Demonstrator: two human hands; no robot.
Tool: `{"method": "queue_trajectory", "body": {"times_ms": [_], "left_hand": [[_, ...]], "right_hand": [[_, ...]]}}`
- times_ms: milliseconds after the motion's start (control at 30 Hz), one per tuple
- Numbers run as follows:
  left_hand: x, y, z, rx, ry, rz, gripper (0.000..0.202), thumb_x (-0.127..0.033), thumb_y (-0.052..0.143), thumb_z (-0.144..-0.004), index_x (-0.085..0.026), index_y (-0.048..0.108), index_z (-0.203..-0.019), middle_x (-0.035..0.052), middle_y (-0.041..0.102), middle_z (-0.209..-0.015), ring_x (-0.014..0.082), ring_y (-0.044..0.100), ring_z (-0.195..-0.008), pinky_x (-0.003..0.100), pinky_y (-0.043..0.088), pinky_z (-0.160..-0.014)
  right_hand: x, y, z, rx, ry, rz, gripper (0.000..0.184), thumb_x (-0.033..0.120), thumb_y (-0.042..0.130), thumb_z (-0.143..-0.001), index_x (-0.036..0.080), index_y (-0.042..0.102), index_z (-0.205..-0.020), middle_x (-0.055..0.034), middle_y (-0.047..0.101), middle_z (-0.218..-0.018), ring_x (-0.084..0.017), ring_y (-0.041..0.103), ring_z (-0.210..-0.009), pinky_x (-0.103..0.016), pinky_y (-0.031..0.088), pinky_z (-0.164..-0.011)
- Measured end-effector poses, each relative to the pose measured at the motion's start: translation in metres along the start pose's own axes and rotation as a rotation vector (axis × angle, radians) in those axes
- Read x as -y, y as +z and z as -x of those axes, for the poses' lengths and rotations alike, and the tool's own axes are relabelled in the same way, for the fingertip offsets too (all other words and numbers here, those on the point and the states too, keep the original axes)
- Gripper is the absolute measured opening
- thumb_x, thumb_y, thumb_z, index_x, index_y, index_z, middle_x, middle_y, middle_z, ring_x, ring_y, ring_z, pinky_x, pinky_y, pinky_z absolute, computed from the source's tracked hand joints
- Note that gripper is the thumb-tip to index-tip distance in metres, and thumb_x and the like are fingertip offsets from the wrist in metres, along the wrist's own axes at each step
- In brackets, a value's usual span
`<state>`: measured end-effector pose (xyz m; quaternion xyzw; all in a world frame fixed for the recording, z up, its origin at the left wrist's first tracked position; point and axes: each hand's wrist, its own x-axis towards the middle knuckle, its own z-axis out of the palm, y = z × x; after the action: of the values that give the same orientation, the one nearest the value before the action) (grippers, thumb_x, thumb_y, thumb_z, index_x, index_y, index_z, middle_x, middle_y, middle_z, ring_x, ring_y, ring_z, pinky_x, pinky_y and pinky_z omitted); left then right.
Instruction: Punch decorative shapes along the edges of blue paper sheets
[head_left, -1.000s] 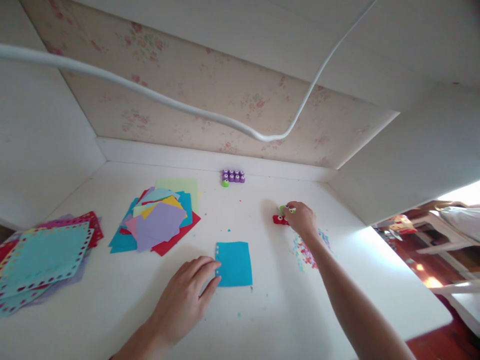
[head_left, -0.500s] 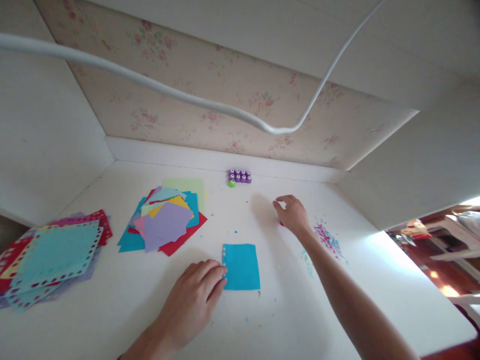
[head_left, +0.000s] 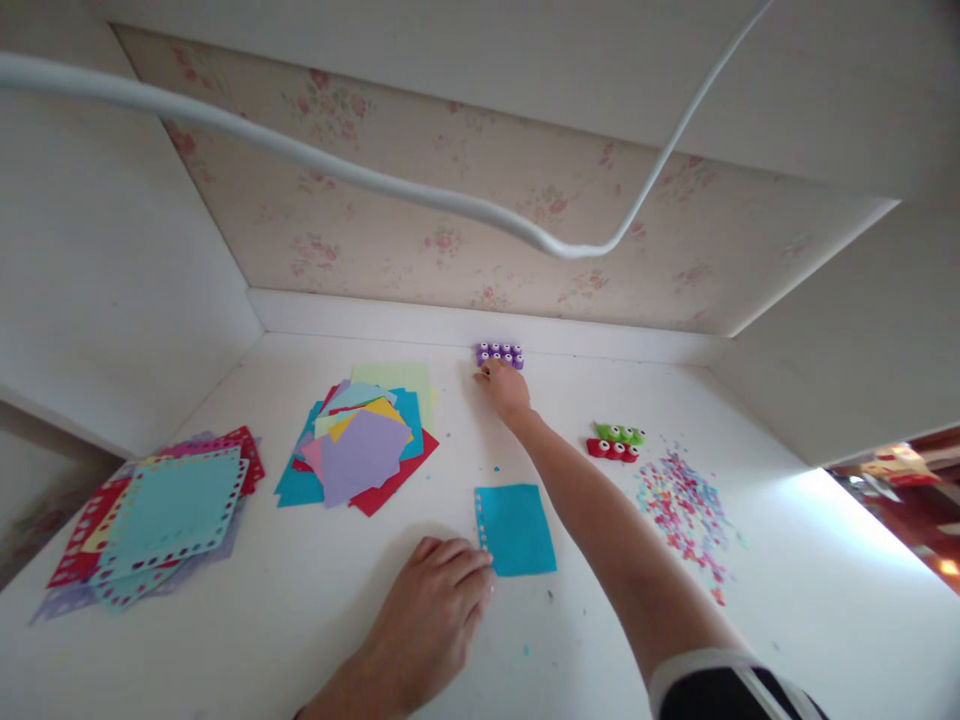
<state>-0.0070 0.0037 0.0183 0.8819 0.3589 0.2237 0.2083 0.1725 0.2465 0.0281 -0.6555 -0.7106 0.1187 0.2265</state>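
A small blue paper square (head_left: 517, 530) with holes along its left edge lies in front of me. My left hand (head_left: 435, 615) rests at that edge, fingers curled together and pressing on its lower left corner. My right hand (head_left: 504, 388) is stretched to the back, its fingers closed around a small craft punch just in front of a block of purple craft punches (head_left: 500, 350). The fingers hide most of the held punch. To the right stand a row of green craft punches (head_left: 620, 434) and a row of red ones (head_left: 613, 450).
Coloured paper sheets (head_left: 367, 455) are piled at the left of centre. Farther left lies a stack of hole-edged sheets (head_left: 176, 495). Paper confetti (head_left: 686, 505) is scattered at the right. A white cable (head_left: 450, 200) hangs across the view before the papered wall.
My right hand has moved left and back, from beside the red punches to the green punch by the purple ones. My left hand stays at the blue paper; the view has shifted slightly.
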Motion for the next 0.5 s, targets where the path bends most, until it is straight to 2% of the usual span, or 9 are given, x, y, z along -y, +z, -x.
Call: {"method": "queue_trajectory", "body": {"times_ms": [100, 167, 300, 367, 433, 500], "left_hand": [[0.0, 0.0, 0.001, -0.013, -0.005, 0.007, 0.02, -0.012, 0.053, -0.095, -0.024, 0.068, -0.102, 0.0022, 0.073, -0.116, 0.0225, 0.065, -0.106, 0.043, 0.048, -0.093], [-0.001, -0.001, 0.002, -0.054, 0.008, 0.006, 0.021, -0.012, 0.052, -0.095, -0.024, 0.068, -0.102, 0.0028, 0.073, -0.113, 0.0229, 0.066, -0.103, 0.043, 0.05, -0.09], [0.001, -0.007, 0.001, -0.274, -0.047, -0.016, 0.02, -0.014, 0.05, -0.097, -0.023, 0.066, -0.105, 0.0046, 0.073, -0.102, 0.0216, 0.067, -0.092, 0.04, 0.052, -0.085], [0.005, -0.009, 0.0, -0.39, -0.098, -0.048, 0.019, -0.016, 0.052, -0.097, -0.023, 0.064, -0.111, 0.006, 0.071, -0.104, 0.0223, 0.067, -0.095, 0.04, 0.052, -0.087], [0.01, -0.009, 0.0, -0.434, -0.133, -0.073, 0.025, -0.018, 0.056, -0.096, -0.022, 0.059, -0.12, 0.0083, 0.067, -0.111, 0.0242, 0.065, -0.102, 0.041, 0.052, -0.091], [0.014, -0.005, 0.0, -0.411, -0.155, -0.077, 0.035, -0.021, 0.06, -0.093, -0.022, 0.054, -0.128, 0.0104, 0.064, -0.117, 0.0264, 0.062, -0.109, 0.042, 0.052, -0.094]], "right_hand": [[0.002, -0.007, 0.013, -0.027, -0.011, -0.081, 0.022, 0.016, 0.056, -0.092, 0.016, 0.065, -0.113, -0.013, 0.066, -0.119, -0.026, 0.063, -0.108, -0.043, 0.046, -0.098], [0.004, -0.016, 0.032, -0.031, -0.052, -0.152, 0.026, 0.018, 0.056, -0.092, 0.018, 0.063, -0.117, -0.0116, 0.064, -0.123, -0.022, 0.066, -0.104, -0.039, 0.049, -0.096], [0.012, -0.04, 0.096, 0.04, -0.184, -0.293, 0.03, 0.026, 0.065, -0.089, 0.023, 0.061, -0.118, -0.0058, 0.065, -0.121, -0.016, 0.07, -0.094, -0.029, 0.056, -0.086], [0.016, -0.05, 0.134, 0.136, -0.326, -0.423, 0.031, 0.024, 0.068, -0.087, 0.024, 0.062, -0.118, -0.0047, 0.065, -0.121, -0.015, 0.07, -0.095, -0.028, 0.056, -0.086], [0.018, -0.055, 0.165, 0.216, -0.417, -0.508, 0.034, 0.021, 0.066, -0.089, 0.025, 0.061, -0.122, -0.0047, 0.063, -0.124, -0.014, 0.069, -0.097, -0.028, 0.056, -0.088], [0.02, -0.055, 0.187, 0.273, -0.457, -0.514, 0.037, 0.017, 0.066, -0.089, 0.025, 0.059, -0.125, -0.0049, 0.063, -0.124, -0.016, 0.067, -0.102, -0.029, 0.056, -0.09]]}}
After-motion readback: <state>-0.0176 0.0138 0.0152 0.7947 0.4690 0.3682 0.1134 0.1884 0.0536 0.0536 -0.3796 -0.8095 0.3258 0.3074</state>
